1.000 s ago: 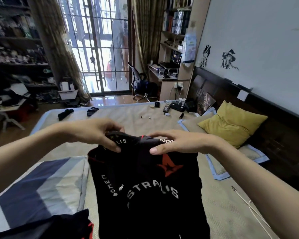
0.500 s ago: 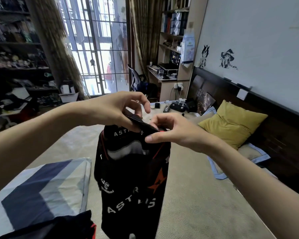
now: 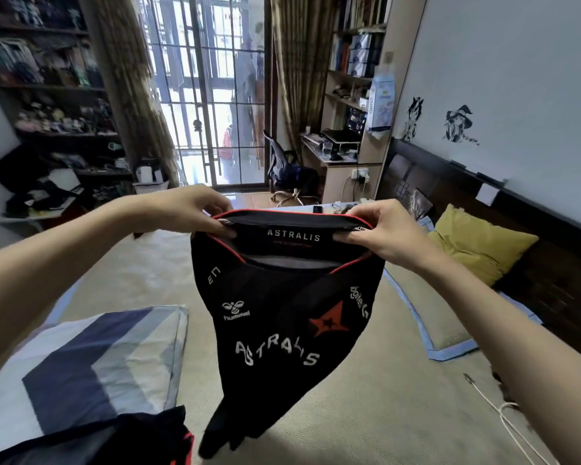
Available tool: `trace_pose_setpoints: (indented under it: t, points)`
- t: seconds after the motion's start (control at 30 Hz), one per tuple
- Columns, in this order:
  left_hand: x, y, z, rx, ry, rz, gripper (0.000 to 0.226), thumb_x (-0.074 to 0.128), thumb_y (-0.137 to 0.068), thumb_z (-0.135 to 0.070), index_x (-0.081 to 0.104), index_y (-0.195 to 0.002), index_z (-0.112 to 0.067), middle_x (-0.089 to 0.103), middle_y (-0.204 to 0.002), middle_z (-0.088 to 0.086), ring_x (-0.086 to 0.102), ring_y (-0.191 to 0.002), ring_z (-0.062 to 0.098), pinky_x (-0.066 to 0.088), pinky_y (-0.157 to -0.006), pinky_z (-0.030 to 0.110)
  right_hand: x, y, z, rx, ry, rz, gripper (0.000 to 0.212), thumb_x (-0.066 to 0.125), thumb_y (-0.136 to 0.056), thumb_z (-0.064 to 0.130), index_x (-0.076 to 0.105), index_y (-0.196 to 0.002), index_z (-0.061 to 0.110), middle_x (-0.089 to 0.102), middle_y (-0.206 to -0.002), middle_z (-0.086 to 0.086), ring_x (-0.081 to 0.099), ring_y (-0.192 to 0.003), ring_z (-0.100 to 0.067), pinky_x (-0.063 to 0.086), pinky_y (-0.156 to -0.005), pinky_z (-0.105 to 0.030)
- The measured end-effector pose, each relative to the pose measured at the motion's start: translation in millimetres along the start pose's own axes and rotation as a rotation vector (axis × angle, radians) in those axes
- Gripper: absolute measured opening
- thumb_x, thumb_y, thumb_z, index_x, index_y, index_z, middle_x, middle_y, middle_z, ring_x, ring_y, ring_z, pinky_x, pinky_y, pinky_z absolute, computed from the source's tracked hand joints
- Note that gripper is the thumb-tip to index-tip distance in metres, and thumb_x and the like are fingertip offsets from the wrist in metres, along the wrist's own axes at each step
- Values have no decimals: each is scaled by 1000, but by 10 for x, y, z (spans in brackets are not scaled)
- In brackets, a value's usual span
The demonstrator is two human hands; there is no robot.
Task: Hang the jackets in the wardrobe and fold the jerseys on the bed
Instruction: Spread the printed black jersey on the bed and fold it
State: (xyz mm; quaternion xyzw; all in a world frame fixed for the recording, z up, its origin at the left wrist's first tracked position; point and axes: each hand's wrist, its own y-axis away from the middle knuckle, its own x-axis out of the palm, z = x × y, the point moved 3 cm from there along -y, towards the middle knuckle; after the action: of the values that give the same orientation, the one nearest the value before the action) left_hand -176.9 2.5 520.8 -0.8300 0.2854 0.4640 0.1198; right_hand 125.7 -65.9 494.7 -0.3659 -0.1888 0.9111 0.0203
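Folding not begun: black jersey (image 3: 282, 317) hangs mid-frame over the bed (image 3: 366, 407) — left hand (image 3: 195, 209) and right hand (image 3: 379, 229) pinch its collar corners; another dark garment (image 3: 141, 437) waits lower left.

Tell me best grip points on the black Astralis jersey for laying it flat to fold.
Probably the two shoulder seams at either end of the collar, pinched from above. That is where the left hand and right hand hold the black Astralis jersey now: the neckline stretches taut between them and the body hangs straight down, front facing the camera, over the bed.
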Motion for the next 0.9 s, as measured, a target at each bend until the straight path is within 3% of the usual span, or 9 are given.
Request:
trace_pose_setpoints:
  t: [0.07, 0.13, 0.23, 0.3, 0.43, 0.53, 0.6, 0.77, 0.9]
  points:
    - [51, -3, 39, -24, 62, 11, 16, 68, -96, -18, 69, -93, -2, 58, -68, -5, 49, -47, -5, 34, -42, 6, 37, -32, -133, 74, 110, 30, 14, 85, -81, 21, 80, -90, 11, 74, -80, -9, 59, -69, -8, 42, -65, -26]
    - [118, 12, 44, -40, 168, 42, 16, 62, -100, -16, 68, -95, -2, 61, -73, -7, 56, -63, -5, 42, -57, 7, 25, -40, -202, 130, 62, 63, 4, 79, -85, 11, 78, -86, 15, 70, -71, -4, 58, -65, -4, 41, -62, -22]
    - [136, 14, 141, -76, 401, -3, 23, 58, -101, -11, 65, -115, 5, 64, -101, 8, 58, -96, 16, 48, -82, 24, -93, -23, -241, 206, -89, 72, 30, 61, -84, -8, 77, -82, 18, 63, -63, 6, 56, -55, -2, 42, -55, -16]
    - [115, 12, 174, -100, 414, -62, 22, 54, -101, -7, 61, -115, 8, 59, -102, 9, 54, -93, 20, 45, -78, 26, -195, -31, -249, 209, -110, 48, 38, 54, -85, -10, 76, -79, 21, 59, -61, 8, 50, -52, 0, 37, -52, -14]
    - [130, 3, 49, -66, 146, -218, 24, 45, -103, -12, 64, -94, 0, 52, -78, 7, 45, -61, 10, 36, -50, 22, -320, -102, -264, 214, -190, 46, 34, 58, -88, -4, 77, -78, 22, 61, -63, 3, 52, -57, -5, 39, -56, -16]
    - [148, -57, 22, -4, -127, -408, 22, 48, -101, -15, 65, -86, -14, 63, -78, 4, 57, -72, 22, 42, -64, 38, -361, -188, -368, 152, -66, -17, 32, 56, -89, 2, 78, -82, 25, 65, -61, 14, 55, -58, 4, 40, -61, -17]
    - [189, -73, -3, -13, -201, -529, 18, 50, -98, -12, 65, -89, -14, 66, -82, 7, 59, -78, 25, 41, -66, 37, -366, -216, -460, 99, 54, -103, 28, 53, -91, 11, 76, -83, 25, 65, -62, 12, 55, -59, 6, 38, -60, -16]
    - [322, 19, -109, -67, -218, -584, 26, 46, -99, -6, 62, -80, -11, 57, -71, 7, 49, -66, 20, 29, -61, 33, -288, -141, -622, 49, 16, -118, 32, 47, -88, 18, 62, -74, -7, 45, -62, -7, 36, -54, -7, 26, -48, -22]
    - [440, 211, -141, -85, 111, -448, 30, 41, -98, -16, 44, -68, -11, 42, -68, 2, 39, -61, 11, 30, -65, 34, -330, 91, -653, 167, -175, -50, 30, 49, -91, 8, 51, -73, -15, 40, -71, -13, 39, -66, -15, 25, -49, -24]
